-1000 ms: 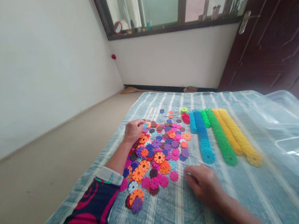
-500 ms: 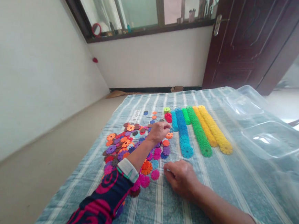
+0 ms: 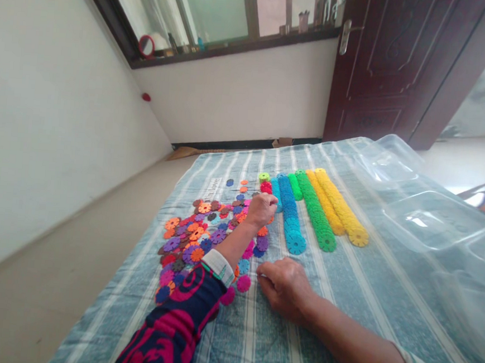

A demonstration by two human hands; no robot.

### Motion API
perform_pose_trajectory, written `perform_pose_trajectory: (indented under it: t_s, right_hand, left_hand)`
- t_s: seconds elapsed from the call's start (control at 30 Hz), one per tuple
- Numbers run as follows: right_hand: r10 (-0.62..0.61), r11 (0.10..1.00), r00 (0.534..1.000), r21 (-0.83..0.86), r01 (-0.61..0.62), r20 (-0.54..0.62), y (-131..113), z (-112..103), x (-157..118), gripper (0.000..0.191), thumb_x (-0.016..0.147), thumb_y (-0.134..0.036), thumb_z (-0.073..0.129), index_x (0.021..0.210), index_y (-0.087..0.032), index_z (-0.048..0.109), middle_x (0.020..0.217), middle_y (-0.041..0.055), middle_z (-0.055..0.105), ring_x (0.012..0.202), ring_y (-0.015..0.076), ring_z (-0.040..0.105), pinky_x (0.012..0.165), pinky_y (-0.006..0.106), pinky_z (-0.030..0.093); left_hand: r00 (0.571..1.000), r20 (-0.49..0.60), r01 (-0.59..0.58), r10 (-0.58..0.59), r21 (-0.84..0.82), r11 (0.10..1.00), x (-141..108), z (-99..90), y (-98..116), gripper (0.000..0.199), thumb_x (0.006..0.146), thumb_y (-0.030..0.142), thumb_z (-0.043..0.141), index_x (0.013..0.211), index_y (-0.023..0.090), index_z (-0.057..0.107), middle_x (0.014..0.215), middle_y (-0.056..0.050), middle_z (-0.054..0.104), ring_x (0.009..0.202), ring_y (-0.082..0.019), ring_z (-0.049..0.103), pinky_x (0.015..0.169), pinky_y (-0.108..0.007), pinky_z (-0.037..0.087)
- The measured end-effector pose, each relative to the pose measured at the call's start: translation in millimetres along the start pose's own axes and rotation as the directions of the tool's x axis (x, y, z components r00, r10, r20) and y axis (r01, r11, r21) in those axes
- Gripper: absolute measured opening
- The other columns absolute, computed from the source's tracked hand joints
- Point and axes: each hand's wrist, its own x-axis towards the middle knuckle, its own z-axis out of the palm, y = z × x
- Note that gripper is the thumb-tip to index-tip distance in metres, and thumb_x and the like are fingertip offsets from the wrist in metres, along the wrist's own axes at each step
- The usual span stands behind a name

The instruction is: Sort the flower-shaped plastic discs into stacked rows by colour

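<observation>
My left hand (image 3: 262, 210) has its fingers pressed together at the lower end of the short red row (image 3: 266, 187), beside the light blue row (image 3: 276, 192); what it holds, if anything, is hidden. Nearer to me, my right hand (image 3: 285, 287) rests closed on the striped cloth (image 3: 269, 351), its fingertips hidden. Under and left of my left forearm lies a mixed pile of flower-shaped discs (image 3: 196, 232). Overlapping discs form a blue row (image 3: 289, 210), a green row (image 3: 318, 212) and two yellow rows (image 3: 343, 209), with a short bright green row (image 3: 295, 187) between blue and green.
Clear plastic containers (image 3: 436, 222) stand on the right side of the cloth. A lime green disc (image 3: 264, 177) lies above the red row. Beyond the cloth are a wall, a window ledge (image 3: 236, 48) and a dark red door (image 3: 392, 64). Part of a person shows at the right edge.
My left hand has shifted slightly up and right over the cloth, now nearer the red row and covering its lower end. My right hand stays in place. The whole view has moved a little.
</observation>
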Motion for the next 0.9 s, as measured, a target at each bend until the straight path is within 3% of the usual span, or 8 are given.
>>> perform_pose_trajectory:
  t_s: [0.33,0.53,0.9]
  right_hand:
    - [-0.009,1.000,1.000,-0.005,0.009,0.008,0,0,0,0.014,0.085,-0.018,0.054,0.073,-0.019,0.061,0.059,-0.0001,0.062,0.052,0.0116,0.050,0.058,0.027,0.023]
    - [-0.017,1.000,1.000,0.005,0.017,-0.014,2,2,-2,0.014,0.085,-0.017,0.053,0.073,-0.019,0.060,0.059,-0.0004,0.061,0.053,0.0116,0.050,0.059,0.027,0.023]
    - [-0.018,1.000,1.000,-0.001,0.018,-0.004,2,0,-2,0.016,0.085,-0.017,0.052,0.072,-0.019,0.061,0.059,0.0004,0.062,0.053,0.0113,0.049,0.058,0.028,0.021]
  left_hand:
    - [0.999,-0.005,0.036,-0.036,0.045,0.998,-8,-4.0,-7,0.016,0.075,0.013,0.059,0.083,0.017,0.073,0.080,-0.004,0.070,0.076,-0.016,0.063,0.076,-0.027,0.048]
    - [0.996,0.031,0.083,-0.086,0.066,0.994,-10,2.3,2,0.024,0.074,0.014,0.062,0.097,0.018,0.070,0.083,-0.003,0.072,0.078,-0.017,0.065,0.076,-0.027,0.048]
    - [0.995,0.016,0.090,-0.094,0.141,0.986,-13,-1.3,12,0.026,0.076,0.013,0.058,0.100,0.018,0.067,0.088,-0.005,0.071,0.086,-0.019,0.066,0.076,-0.028,0.047]
